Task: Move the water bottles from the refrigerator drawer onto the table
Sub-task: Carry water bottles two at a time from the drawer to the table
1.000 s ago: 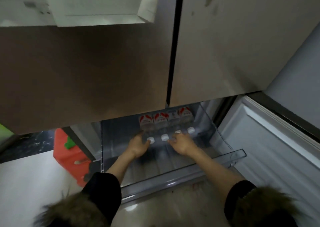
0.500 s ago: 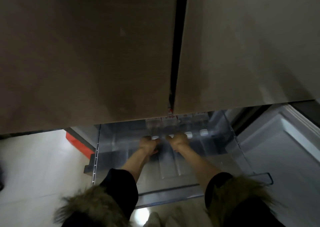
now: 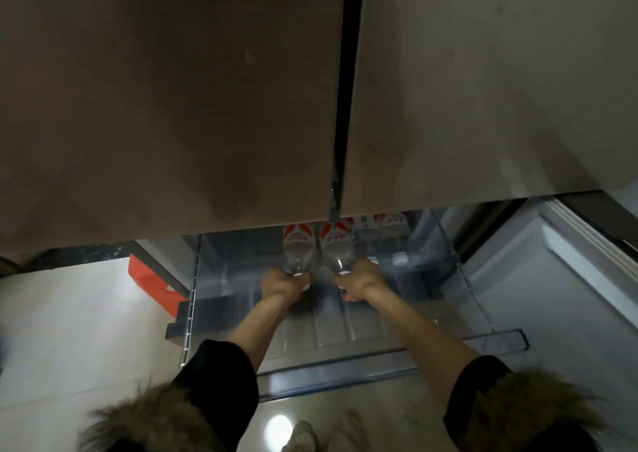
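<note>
Red-and-white labels in a clear drawer
Clear plastic water bottles [image 3: 298,244] carry red-and-white labels; an orange-red box [image 3: 152,279] lies left; black sleeves [image 3: 221,375] trimmed with brown fur.

The refrigerator doors [image 3: 241,106] hide the bottles' [image 3: 393,230] bases at twelve o'clock; both grasped caps sit hidden under fingers [image 3: 303,280].

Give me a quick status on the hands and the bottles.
Left hand grips one water bottle by the neck, right hand another. Both bottles over the open refrigerator drawer. Two more bottles behind. Nothing blocking.
</note>
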The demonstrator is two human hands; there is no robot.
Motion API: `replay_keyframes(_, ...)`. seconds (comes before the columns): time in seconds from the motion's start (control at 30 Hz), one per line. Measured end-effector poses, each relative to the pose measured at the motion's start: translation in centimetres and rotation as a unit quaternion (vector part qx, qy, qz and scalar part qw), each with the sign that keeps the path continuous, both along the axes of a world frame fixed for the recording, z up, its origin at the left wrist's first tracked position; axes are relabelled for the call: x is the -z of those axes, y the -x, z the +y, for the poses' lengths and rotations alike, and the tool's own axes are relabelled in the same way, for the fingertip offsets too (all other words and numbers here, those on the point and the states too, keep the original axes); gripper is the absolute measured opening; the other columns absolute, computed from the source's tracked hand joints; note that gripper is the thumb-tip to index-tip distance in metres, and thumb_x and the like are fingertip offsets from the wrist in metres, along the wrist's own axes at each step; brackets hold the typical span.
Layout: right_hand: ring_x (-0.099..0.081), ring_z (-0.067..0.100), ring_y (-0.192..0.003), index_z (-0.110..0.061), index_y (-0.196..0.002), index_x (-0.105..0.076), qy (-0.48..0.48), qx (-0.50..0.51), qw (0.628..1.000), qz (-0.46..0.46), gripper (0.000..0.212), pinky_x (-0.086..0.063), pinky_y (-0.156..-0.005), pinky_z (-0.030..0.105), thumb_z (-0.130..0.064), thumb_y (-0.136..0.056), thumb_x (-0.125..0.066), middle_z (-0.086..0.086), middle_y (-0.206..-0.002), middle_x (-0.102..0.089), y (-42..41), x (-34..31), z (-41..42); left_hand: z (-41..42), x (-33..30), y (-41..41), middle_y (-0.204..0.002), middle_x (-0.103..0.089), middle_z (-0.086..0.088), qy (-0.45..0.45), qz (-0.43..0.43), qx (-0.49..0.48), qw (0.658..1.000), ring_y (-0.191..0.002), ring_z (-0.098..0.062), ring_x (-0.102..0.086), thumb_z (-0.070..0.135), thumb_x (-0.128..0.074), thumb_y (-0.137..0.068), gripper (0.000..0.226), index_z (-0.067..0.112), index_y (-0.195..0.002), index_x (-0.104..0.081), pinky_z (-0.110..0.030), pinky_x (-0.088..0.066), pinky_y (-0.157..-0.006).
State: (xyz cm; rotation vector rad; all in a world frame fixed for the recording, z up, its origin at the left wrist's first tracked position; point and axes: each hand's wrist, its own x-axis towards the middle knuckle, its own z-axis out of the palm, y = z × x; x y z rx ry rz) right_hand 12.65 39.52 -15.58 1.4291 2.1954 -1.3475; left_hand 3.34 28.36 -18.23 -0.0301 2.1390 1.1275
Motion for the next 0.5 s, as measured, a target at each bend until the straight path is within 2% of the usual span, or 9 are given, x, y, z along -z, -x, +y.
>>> replay_keyframes(0.07, -0.066, 0.033, -0.092, 0.003, -0.105, -0.062, -0.028, 0.001, 1.0, 0.012, 0.034, -0.056, -0.076, 0.035, -0.023, -0.083, -0.065, 0.019, -0.104, -0.066, -0.6, -0.7, -0.6, -1.0, -0.6, 0.3, -0.081, -0.068, -0.021, -0.007, 0.035, -0.002, 0.999, -0.079, -0.029, -0.066, 0.024, -0.074, -0.069, 0.021, 0.006, -0.064, -0.063, -0.038, -0.055, -0.075)
replay_keyframes(0.1, -0.066, 0.033, -0.093, 0.003, -0.105, -0.063, -0.039, 0.004, 0.999, 0.018, 0.035, -0.055, -0.074, 0.034, -0.023, -0.082, -0.066, 0.02, -0.105, -0.066, -0.8, -1.0, -0.7, -1.3, -1.1, 0.5, -0.087, -0.068, -0.022, -0.016, 0.042, -0.011, 0.999, -0.084, -0.03, -0.067, 0.024, -0.073, -0.07, 0.022, 0.004, -0.071, -0.064, -0.04, -0.055, -0.077)
replay_keyframes(0.2, -0.064, 0.033, -0.094, 0.0, -0.107, -0.062, -0.073, 0.02, 0.996, 0.041, 0.039, -0.045, -0.066, 0.029, -0.027, -0.08, -0.065, 0.019, -0.106, -0.066, -1.8, -2.2, -1.5, -2.6, -3.2, 0.4, -0.103, -0.066, -0.02, -0.036, 0.072, -0.038, 0.996, -0.094, -0.033, -0.065, 0.038, -0.071, -0.066, 0.055, -0.001, -0.102, -0.058, -0.043, -0.054, -0.084)
replay_keyframes(0.3, -0.061, 0.032, -0.097, -0.005, -0.113, -0.051, -0.132, 0.032, 0.987, 0.091, 0.044, -0.049, -0.07, 0.034, -0.03, -0.079, -0.066, 0.015, -0.107, -0.063, -3.1, -3.9, -2.5, -4.2, -6.1, -0.9, -0.102, -0.063, -0.02, -0.041, 0.136, -0.063, 0.988, -0.093, -0.034, -0.064, 0.033, -0.064, -0.078, 0.045, 0.001, -0.105, -0.049, -0.038, -0.052, -0.081)
replay_keyframes(0.37, -0.061, 0.031, -0.091, -0.006, -0.105, -0.048, -0.168, 0.028, 0.975, 0.144, 0.039, -0.052, -0.069, 0.037, -0.027, -0.078, -0.067, 0.015, -0.103, -0.061, -4.2, -5.3, -3.0, -5.2, -7.8, -1.9, -0.099, -0.061, -0.018, -0.037, 0.181, -0.067, 0.98, -0.091, -0.034, -0.061, 0.032, -0.062, -0.08, 0.039, 0.003, -0.102, -0.048, -0.036, -0.049, -0.076)
replay_keyframes(0.43, -0.056, 0.025, -0.083, -0.011, -0.094, -0.044, -0.199, 0.009, 0.961, 0.193, 0.03, -0.044, -0.057, 0.029, -0.023, -0.078, -0.067, 0.012, -0.097, -0.058, -5.4, -6.6, -3.2, -6.0, -9.6, -3.0, -0.093, -0.057, -0.013, -0.022, 0.233, -0.054, 0.971, -0.088, -0.03, -0.057, 0.03, -0.062, -0.081, 0.034, 0.006, -0.099, -0.047, -0.03, -0.04, -0.071)
replay_keyframes(0.5, -0.049, 0.02, -0.08, -0.013, -0.089, -0.041, -0.217, -0.012, 0.947, 0.234, 0.029, -0.032, -0.053, 0.023, -0.021, -0.078, -0.067, 0.007, -0.093, -0.052, -6.6, -7.8, -3.4, -6.4, -11.1, -4.1, -0.09, -0.053, -0.01, -0.019, 0.279, -0.032, 0.96, -0.084, -0.028, -0.052, 0.029, -0.062, -0.082, 0.033, 0.004, -0.1, -0.049, -0.029, -0.036, -0.069)
